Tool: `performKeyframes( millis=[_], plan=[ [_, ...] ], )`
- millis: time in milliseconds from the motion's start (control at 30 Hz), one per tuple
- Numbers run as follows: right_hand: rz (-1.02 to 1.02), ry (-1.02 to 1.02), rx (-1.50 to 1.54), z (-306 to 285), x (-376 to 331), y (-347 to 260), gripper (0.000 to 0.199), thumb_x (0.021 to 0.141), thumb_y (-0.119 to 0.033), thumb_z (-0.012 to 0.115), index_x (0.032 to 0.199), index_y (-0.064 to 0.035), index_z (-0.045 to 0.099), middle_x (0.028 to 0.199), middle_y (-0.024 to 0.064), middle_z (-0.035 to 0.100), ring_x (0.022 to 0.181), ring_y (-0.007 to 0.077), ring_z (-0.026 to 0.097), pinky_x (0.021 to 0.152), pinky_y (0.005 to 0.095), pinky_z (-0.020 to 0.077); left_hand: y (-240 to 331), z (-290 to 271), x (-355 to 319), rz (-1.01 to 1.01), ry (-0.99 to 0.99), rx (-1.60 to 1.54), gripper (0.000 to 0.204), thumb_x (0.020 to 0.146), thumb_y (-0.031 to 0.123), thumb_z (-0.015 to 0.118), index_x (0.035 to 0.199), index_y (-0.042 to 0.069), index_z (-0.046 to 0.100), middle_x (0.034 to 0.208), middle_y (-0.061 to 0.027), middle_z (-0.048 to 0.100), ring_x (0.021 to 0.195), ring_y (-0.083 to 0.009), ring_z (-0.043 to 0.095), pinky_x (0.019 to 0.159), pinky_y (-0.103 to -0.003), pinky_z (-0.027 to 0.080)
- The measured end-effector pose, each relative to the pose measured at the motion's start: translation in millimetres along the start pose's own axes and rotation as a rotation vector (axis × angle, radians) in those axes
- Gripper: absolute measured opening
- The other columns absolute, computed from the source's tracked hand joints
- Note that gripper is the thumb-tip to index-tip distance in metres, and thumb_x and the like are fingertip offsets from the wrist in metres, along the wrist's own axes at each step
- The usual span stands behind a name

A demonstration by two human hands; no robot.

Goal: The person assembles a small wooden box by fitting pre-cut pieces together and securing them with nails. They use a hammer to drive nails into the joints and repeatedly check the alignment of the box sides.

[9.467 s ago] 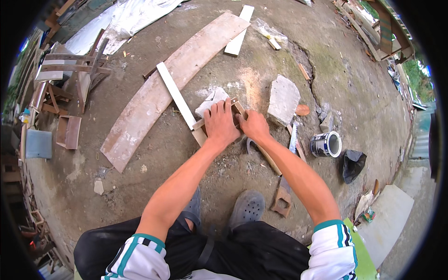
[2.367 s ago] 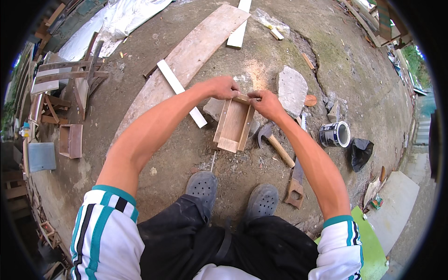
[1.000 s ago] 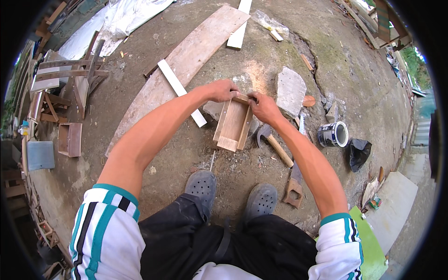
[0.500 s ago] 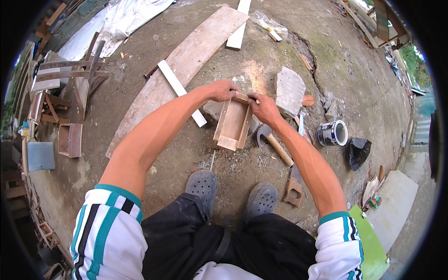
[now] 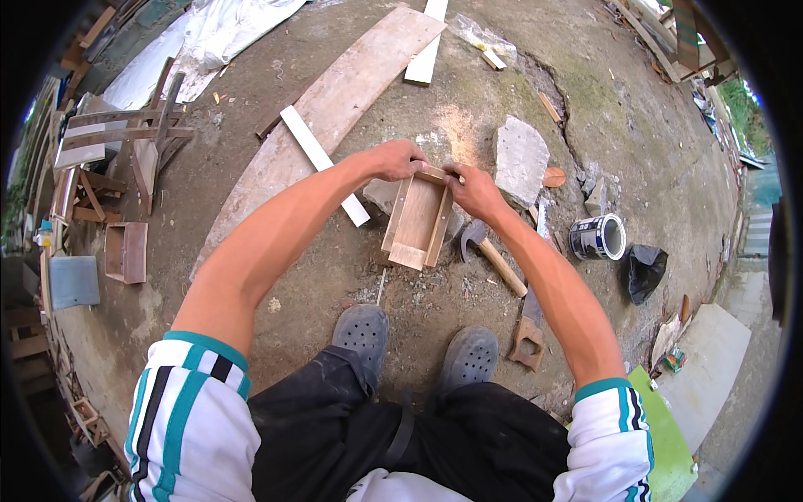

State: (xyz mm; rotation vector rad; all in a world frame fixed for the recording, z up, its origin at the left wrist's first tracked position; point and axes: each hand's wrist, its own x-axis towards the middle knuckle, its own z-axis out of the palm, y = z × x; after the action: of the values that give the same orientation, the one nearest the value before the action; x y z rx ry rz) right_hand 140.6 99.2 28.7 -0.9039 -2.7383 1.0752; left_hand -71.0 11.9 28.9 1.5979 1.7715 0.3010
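A small open wooden box (image 5: 420, 216), long and shallow, is held between my two hands above the ground, just ahead of my feet. My left hand (image 5: 396, 160) grips its far left corner, fingers closed on the end piece. At the far right corner my right hand (image 5: 473, 189) pinches the wood the same way. Below my right wrist lies a claw hammer (image 5: 499, 264) with a wooden handle. A handsaw (image 5: 528, 341) with a wooden grip rests on the ground nearer me, partly behind my right forearm.
A white-painted strip of wood (image 5: 314, 151) lies across a long plank (image 5: 368, 67). Right of my hands are a concrete slab (image 5: 520, 163), a paint can (image 5: 598, 237) and a black plastic bag (image 5: 644, 274). Another wooden box (image 5: 126, 253) stands at the left. A thin metal rod (image 5: 381, 287) lies near my left shoe.
Almost nothing differs. Both hands keep their hold on the wooden box, and the view has shifted very slightly.
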Motion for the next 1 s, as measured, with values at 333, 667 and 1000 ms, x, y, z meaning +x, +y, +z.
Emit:
performKeyframes(
  millis=[333, 667, 1000],
  plan=[
    [0.414, -0.064, 0.675, -2.8, -0.1, 21.9, 0.037, 0.104, -0.027, 0.054, 0.128, -0.0012, 0.065, 0.122, 0.0149, 0.068, 0.099, 0.0292, 0.07, 0.082, 0.0436, 0.0605, 5.2, -2.3, 1.2, -0.001, 0.005, -0.03, 0.033, 0.098, 0.027, 0.058, 0.119, 0.008, 0.073, 0.108, -0.0204, 0.074, 0.099, -0.0345, 0.069, 0.09, -0.044, 0.051],
    [0.438, -0.03, 0.611, 7.2, -23.8, 5.0, 0.038, 0.098, -0.024, 0.056, 0.121, 0.003, 0.069, 0.102, 0.016, 0.072, 0.087, 0.0249, 0.073, 0.071, 0.0396, 0.0635, 4.5, -4.5, 4.6, -0.006, -0.022, 0.003, 0.033, 0.096, 0.025, 0.059, 0.119, 0.007, 0.073, 0.108, -0.0206, 0.074, 0.098, -0.0337, 0.069, 0.091, -0.043, 0.051],
    [0.2, 0.001, 0.104, 7.8, -24.2, 10.2, 0.036, 0.096, -0.03, 0.063, 0.119, -0.0039, 0.071, 0.1, 0.0229, 0.072, 0.094, 0.0336, 0.071, 0.085, 0.0446, 0.0549, 4.0, -2.1, 3.4, -0.041, -0.019, -0.046, 0.033, 0.097, 0.026, 0.059, 0.121, 0.008, 0.073, 0.11, -0.0209, 0.073, 0.102, -0.0335, 0.069, 0.092, -0.042, 0.051]
  ],
)
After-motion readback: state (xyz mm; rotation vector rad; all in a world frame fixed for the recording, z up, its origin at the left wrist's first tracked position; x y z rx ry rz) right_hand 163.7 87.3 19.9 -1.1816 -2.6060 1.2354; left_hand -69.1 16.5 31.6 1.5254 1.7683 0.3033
